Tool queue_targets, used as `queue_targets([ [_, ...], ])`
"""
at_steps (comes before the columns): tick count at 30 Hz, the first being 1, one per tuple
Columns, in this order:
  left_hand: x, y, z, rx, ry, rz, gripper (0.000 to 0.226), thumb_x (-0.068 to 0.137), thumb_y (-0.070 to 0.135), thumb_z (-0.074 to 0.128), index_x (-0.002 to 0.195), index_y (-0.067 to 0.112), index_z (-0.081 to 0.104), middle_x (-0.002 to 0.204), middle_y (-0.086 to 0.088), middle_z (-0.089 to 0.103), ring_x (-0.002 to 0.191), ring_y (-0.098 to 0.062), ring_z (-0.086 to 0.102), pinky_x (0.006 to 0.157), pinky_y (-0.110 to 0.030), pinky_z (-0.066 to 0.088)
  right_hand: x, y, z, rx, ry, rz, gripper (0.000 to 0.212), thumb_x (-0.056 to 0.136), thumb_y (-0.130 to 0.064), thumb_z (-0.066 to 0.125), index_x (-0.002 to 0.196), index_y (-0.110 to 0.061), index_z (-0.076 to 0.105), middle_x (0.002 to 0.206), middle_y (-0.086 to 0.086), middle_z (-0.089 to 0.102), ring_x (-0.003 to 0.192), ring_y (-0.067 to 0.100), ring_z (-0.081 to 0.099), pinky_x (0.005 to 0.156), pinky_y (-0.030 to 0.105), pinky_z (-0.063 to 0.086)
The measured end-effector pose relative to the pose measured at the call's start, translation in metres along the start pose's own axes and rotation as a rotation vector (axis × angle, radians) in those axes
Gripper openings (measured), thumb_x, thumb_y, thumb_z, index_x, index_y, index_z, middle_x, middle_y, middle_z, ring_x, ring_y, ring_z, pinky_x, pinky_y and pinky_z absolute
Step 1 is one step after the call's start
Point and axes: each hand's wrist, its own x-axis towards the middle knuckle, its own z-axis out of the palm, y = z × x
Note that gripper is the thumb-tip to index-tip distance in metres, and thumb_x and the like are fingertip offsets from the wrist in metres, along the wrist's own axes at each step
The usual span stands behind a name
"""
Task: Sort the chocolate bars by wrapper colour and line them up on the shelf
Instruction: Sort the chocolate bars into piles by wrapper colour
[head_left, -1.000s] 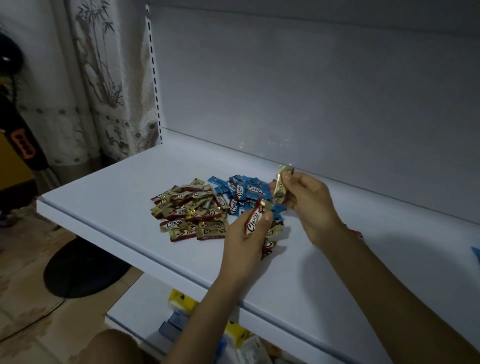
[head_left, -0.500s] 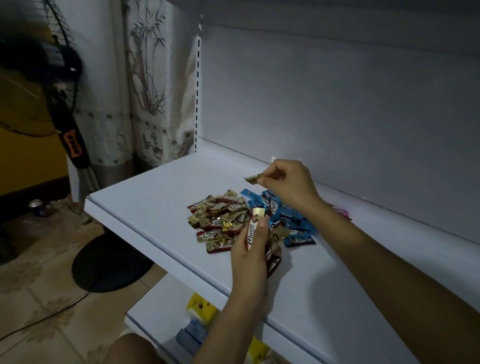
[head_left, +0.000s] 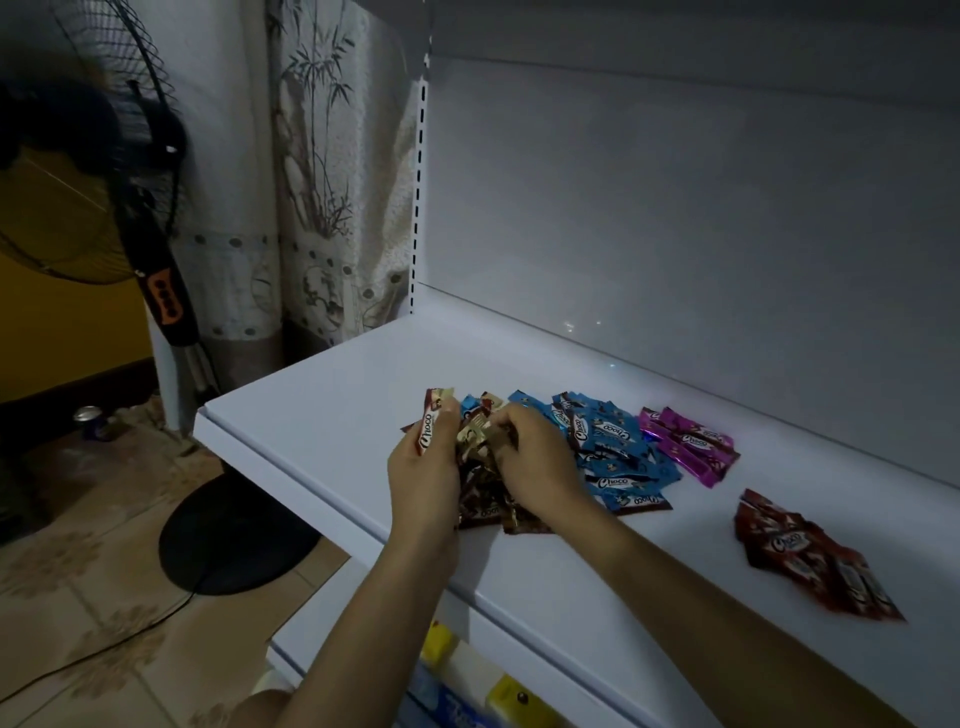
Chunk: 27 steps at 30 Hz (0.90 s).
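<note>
Four colour groups on shelf (head_left: 322, 395): gold-brown heap (head_left: 480, 506) under hands, blue pile (head_left: 615, 457) just right of it, purple bars (head_left: 688, 447) beyond, red pile (head_left: 815, 566) well apart at right. Left hand (head_left: 421, 483) grips one red-white Choco bar (head_left: 430, 439) upright, fingers curled round lower half. Right hand (head_left: 535, 467) fingers curled down into gold-brown heap; whether pinching wrapper, cannot tell. Bars likely light, foil slick and crinkly; pinch mid-body, not crimped ends. Heap middle hidden by hands; lower-shelf goods (head_left: 511, 699) cut off.

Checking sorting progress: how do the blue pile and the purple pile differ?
The blue pile holds many bars, the purple pile only a few. Blue bars overlap at mixed angles; purple ones lie roughly parallel. Both lie on the shelf, wrappers reading Choco.
</note>
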Motion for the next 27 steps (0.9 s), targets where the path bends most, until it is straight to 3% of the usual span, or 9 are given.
queue_targets([
  [3,0.002,-0.003,0.000,-0.052,0.031,-0.031,0.026,0.094,0.033,0.058,0.098,0.011,0.071,0.089,-0.008,0.075,0.083,-0.024,0.073,0.073,-0.036,0.058,-0.004,-0.003,0.009,0.014,0.059,0.017,0.012,0.095,-0.018,0.050,0.101,-0.017,0.061,0.106,-0.001,0.061,0.094,0.016,0.055,0.073,0.029,0.043],
  [10,0.008,-0.005,0.001,-0.101,0.060,-0.064,0.025,0.094,0.032,0.059,0.101,0.012,0.071,0.086,-0.004,0.076,0.081,-0.018,0.072,0.069,-0.030,0.057,-0.007,-0.018,0.017,0.089,0.065,0.069,0.015,0.093,-0.011,0.050,0.104,-0.015,0.060,0.104,0.001,0.063,0.092,0.016,0.056,0.070,0.027,0.039],
  [14,0.019,0.001,0.000,-0.070,0.084,-0.048,0.027,0.094,0.034,0.059,0.104,0.012,0.070,0.091,-0.005,0.075,0.087,-0.021,0.072,0.076,-0.033,0.058,0.003,-0.028,0.026,0.140,0.065,0.092,0.015,0.093,-0.013,0.050,0.103,-0.014,0.061,0.105,0.003,0.065,0.097,0.020,0.059,0.083,0.034,0.048],
  [19,0.029,0.007,-0.006,-0.046,0.081,-0.008,0.028,0.093,0.036,0.059,0.104,0.013,0.070,0.095,-0.006,0.075,0.091,-0.023,0.071,0.085,-0.040,0.057,0.019,-0.034,0.038,0.246,0.030,0.122,0.018,0.095,-0.014,0.046,0.095,-0.011,0.063,0.098,0.005,0.067,0.092,0.022,0.060,0.082,0.038,0.049],
  [24,0.029,0.011,-0.012,-0.030,0.079,0.002,0.027,0.093,0.039,0.058,0.096,0.015,0.069,0.092,-0.009,0.074,0.087,-0.026,0.071,0.080,-0.040,0.058,0.027,-0.034,0.021,0.350,0.069,0.103,0.023,0.095,-0.012,0.048,0.105,-0.015,0.069,0.099,-0.010,0.065,0.089,0.009,0.060,0.070,0.009,0.043],
  [27,0.031,0.011,-0.014,-0.027,0.101,0.026,0.027,0.094,0.039,0.057,0.095,0.014,0.069,0.093,-0.011,0.074,0.088,-0.028,0.071,0.082,-0.043,0.058,0.016,-0.034,0.002,0.475,0.152,0.052,0.022,0.095,-0.012,0.048,0.104,-0.017,0.068,0.100,-0.014,0.065,0.088,-0.002,0.059,0.074,0.006,0.045],
])
